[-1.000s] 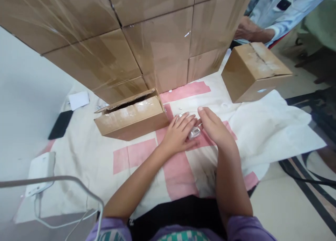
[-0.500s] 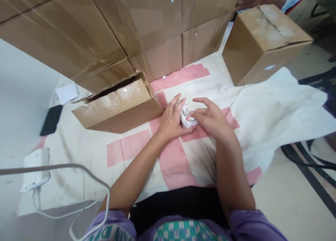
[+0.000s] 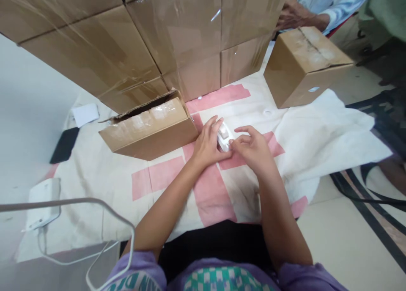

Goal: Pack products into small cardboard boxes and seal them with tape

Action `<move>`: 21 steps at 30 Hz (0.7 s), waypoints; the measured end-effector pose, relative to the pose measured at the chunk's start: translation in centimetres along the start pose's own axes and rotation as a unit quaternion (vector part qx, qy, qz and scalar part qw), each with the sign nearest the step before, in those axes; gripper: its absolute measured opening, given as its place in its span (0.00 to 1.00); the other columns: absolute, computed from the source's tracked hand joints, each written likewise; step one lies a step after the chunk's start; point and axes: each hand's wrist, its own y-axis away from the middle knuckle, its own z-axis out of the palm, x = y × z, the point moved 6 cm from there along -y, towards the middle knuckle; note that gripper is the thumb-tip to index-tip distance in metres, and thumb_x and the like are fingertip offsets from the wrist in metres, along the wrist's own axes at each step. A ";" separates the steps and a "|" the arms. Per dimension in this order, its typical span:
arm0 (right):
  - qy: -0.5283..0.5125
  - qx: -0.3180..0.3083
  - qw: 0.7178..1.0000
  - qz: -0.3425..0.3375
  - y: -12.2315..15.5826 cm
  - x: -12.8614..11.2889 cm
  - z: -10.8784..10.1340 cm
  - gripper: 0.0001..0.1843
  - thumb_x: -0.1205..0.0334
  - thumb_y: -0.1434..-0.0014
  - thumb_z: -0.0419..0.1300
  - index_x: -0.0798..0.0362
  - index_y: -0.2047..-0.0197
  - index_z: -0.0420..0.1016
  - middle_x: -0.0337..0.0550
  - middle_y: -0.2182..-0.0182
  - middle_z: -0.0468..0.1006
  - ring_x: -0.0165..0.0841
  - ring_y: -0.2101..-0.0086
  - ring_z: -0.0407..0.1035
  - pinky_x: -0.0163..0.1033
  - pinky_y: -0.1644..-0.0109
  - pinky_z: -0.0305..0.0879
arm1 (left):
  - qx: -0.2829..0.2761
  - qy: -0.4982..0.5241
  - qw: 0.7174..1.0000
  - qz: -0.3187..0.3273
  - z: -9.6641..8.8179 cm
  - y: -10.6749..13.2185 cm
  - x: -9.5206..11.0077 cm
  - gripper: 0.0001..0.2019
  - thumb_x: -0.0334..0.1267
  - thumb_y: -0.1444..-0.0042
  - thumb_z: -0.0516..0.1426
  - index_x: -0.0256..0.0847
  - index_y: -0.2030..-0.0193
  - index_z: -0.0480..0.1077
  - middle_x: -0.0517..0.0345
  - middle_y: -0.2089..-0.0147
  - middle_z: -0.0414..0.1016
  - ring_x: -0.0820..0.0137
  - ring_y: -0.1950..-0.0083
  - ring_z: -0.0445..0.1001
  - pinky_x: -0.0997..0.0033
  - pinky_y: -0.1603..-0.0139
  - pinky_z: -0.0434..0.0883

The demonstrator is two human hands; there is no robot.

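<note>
A small white plastic device point(image 3: 223, 135) sits between my two hands on the cream and pink cloth point(image 3: 165, 177). My left hand point(image 3: 207, 145) wraps round its left side with the fingers curled over it. My right hand point(image 3: 252, 149) pinches its right edge with thumb and fingertips. Just left of my hands lies an open cardboard box point(image 3: 149, 124) on its side.
A wall of taped cardboard cartons point(image 3: 158, 37) stands behind. A closed carton point(image 3: 304, 64) sits at the right, with another person's hand point(image 3: 293, 14) beyond it. A white adapter with cable point(image 3: 42, 204), a black phone point(image 3: 65, 145) and a white card point(image 3: 85, 114) lie at the left.
The white device has turned from lying flat between my hands to being gripped on both sides. My hands have moved slightly left toward the open box. The view shifted.
</note>
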 end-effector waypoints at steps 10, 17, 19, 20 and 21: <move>-0.074 0.104 0.990 -0.058 3.9 3.2 -0.3 0.13 0.58 0.44 0.68 0.50 0.57 0.72 0.33 0.76 0.76 0.31 0.71 0.73 0.38 0.62 0.69 | 0.002 0.012 1.000 -0.007 0.0 0.2 -0.1 0.53 0.56 0.53 0.69 0.43 0.26 0.49 0.38 0.27 0.56 0.48 0.26 0.59 0.50 0.31 0.67; -0.063 0.192 0.968 -0.148 4.9 2.6 -0.3 0.08 0.57 0.41 0.65 0.50 0.68 0.72 0.33 0.78 0.72 0.28 0.77 0.66 0.35 0.70 0.63 | -0.007 0.013 1.000 -0.014 -0.1 0.3 0.1 0.53 0.53 0.54 0.70 0.43 0.25 0.50 0.39 0.26 0.54 0.48 0.26 0.60 0.50 0.32 0.66; -0.068 0.185 0.970 -0.141 5.0 3.0 -0.3 0.09 0.57 0.41 0.65 0.51 0.70 0.73 0.34 0.77 0.73 0.29 0.76 0.67 0.35 0.69 0.63 | -0.005 0.010 1.000 -0.015 -0.2 0.3 0.1 0.52 0.52 0.54 0.70 0.43 0.25 0.51 0.39 0.26 0.55 0.48 0.27 0.60 0.50 0.32 0.67; -0.073 0.180 0.971 -0.136 5.0 3.3 -0.4 0.09 0.57 0.41 0.65 0.51 0.70 0.74 0.34 0.77 0.73 0.29 0.74 0.68 0.35 0.69 0.63 | -0.005 0.008 1.000 -0.015 -0.2 0.3 0.1 0.52 0.52 0.54 0.70 0.43 0.26 0.51 0.39 0.26 0.55 0.47 0.27 0.60 0.50 0.32 0.67; -0.080 0.175 0.972 -0.133 5.0 3.5 -0.4 0.09 0.57 0.41 0.65 0.51 0.71 0.75 0.35 0.76 0.74 0.29 0.73 0.68 0.35 0.68 0.63 | -0.006 0.005 1.000 -0.015 -0.1 0.3 0.1 0.52 0.52 0.55 0.70 0.43 0.26 0.52 0.39 0.26 0.55 0.47 0.27 0.61 0.49 0.33 0.67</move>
